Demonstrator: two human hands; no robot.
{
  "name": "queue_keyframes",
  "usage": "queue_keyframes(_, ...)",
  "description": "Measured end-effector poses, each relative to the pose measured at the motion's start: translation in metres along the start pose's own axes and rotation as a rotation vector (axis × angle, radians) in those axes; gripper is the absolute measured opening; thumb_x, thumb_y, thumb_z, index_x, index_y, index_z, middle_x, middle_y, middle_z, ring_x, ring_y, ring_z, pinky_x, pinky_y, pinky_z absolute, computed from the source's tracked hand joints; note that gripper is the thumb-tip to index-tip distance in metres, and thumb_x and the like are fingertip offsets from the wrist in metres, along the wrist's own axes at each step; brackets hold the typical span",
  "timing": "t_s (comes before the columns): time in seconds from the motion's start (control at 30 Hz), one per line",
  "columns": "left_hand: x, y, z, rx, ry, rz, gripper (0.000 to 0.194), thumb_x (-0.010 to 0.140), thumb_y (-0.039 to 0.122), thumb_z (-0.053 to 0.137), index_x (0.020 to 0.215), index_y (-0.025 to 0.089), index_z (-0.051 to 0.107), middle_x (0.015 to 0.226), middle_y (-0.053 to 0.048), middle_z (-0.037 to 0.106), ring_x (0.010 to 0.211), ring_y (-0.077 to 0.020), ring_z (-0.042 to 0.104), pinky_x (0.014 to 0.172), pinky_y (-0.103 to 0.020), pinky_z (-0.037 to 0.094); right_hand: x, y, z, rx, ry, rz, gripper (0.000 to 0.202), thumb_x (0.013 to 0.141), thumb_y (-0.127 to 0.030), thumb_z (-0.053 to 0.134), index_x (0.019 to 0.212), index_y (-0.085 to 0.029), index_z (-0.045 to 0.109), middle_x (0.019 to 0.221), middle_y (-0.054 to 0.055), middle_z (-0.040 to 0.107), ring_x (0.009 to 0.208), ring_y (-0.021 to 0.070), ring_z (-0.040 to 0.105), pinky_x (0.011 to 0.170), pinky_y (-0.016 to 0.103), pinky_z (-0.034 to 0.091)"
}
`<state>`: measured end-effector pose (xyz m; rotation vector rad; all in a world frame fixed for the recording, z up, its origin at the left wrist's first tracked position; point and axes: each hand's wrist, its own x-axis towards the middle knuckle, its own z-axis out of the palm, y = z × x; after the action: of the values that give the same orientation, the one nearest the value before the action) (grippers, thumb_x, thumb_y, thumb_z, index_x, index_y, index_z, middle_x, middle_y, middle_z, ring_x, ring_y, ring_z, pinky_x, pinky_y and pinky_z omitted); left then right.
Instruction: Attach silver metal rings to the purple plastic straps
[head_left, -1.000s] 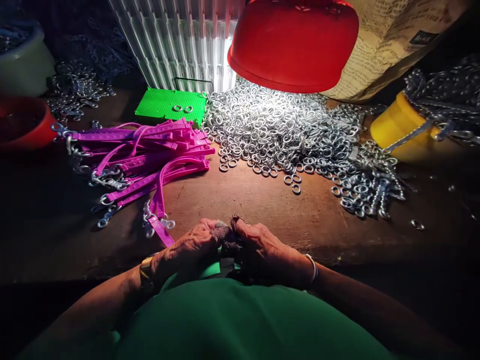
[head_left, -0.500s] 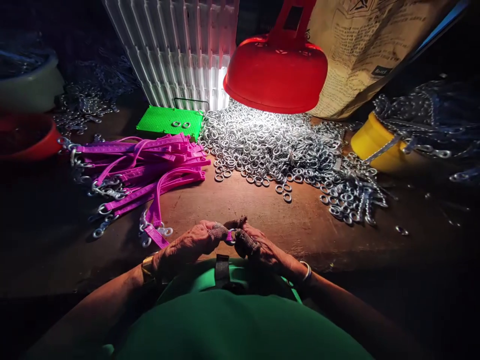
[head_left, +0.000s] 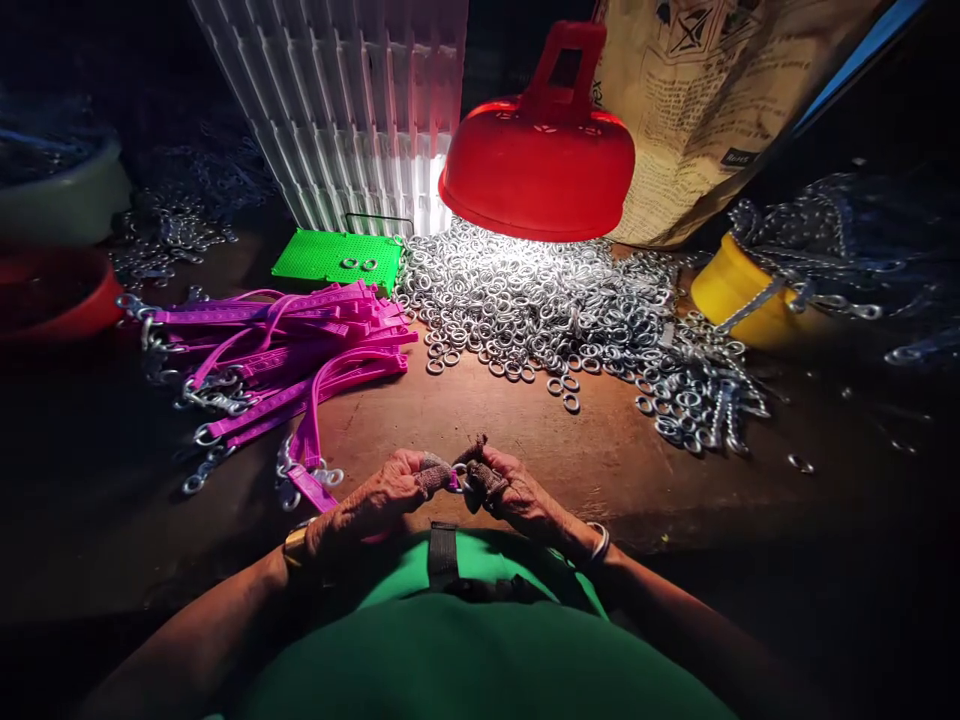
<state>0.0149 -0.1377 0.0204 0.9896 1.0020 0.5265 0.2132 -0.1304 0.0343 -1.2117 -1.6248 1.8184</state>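
Close to my body, my left hand (head_left: pixel 396 482) pinches the end of a purple strap (head_left: pixel 454 482); most of that strap is hidden by the hand. My right hand (head_left: pixel 516 486) grips a silver metal ring (head_left: pixel 461 489) at the strap's end. Both hands wear brown cloth finger covers, and their fingertips nearly meet. Left of them lies a pile of purple straps (head_left: pixel 300 330), with metal rings and short chains at their ends. Beyond my hands spreads a heap of loose metal rings (head_left: pixel 517 310).
A red lamp (head_left: pixel 536 170) hangs low over the rings. Behind stand a ribbed translucent panel (head_left: pixel 360 110) and a printed paper sack (head_left: pixel 675 130). A green perforated block (head_left: pixel 337 257) holds two rings. A yellow container (head_left: pixel 739 295) with chains stands right, a red bowl (head_left: pixel 90 300) left.
The view has tilted and shifted slightly. My hands keep the strap and ring pinched together, with only slight movement of the fingers.
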Motion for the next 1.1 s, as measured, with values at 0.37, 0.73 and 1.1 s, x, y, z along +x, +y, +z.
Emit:
queue_keyframes(0.37,0.013,-0.002,0.004,0.271,0.058,0.092,0.034,0.071,0.047,0.054,0.066,0.013,0.055,0.060,-0.001,0.047,0.058,-0.0122,0.041,0.051,-0.023,0.029,0.012,0.011,-0.007,-0.195,-0.068,-0.184,0.006,0.072,-0.023,0.046,0.076,-0.018,0.045,0.071,0.001,0.049,0.064,0.0118,0.043,0.054,0.022,0.035)
queue_keyframes(0.73,0.020,-0.026,0.017,0.294,0.185,0.228,0.032,0.079,0.042,0.052,0.063,0.015,0.049,0.061,0.000,0.046,0.058,-0.0101,0.040,0.052,-0.023,0.028,0.031,0.015,0.002,-0.348,0.209,-0.190,0.003,0.068,-0.016,0.044,0.069,-0.018,0.046,0.065,-0.001,0.049,0.061,0.0113,0.043,0.057,0.022,0.034)
queue_keyframes(1.1,-0.012,0.034,-0.017,-0.195,-0.191,-0.099,0.037,0.071,0.048,0.065,0.069,0.014,0.050,0.050,0.010,0.023,0.043,-0.0041,0.016,0.041,-0.022,0.010,0.013,-0.022,0.002,-0.412,-0.176,-0.374,0.020,0.091,-0.031,0.038,0.091,-0.016,0.051,0.079,0.003,0.053,0.062,0.0106,0.044,0.055,0.022,0.039)
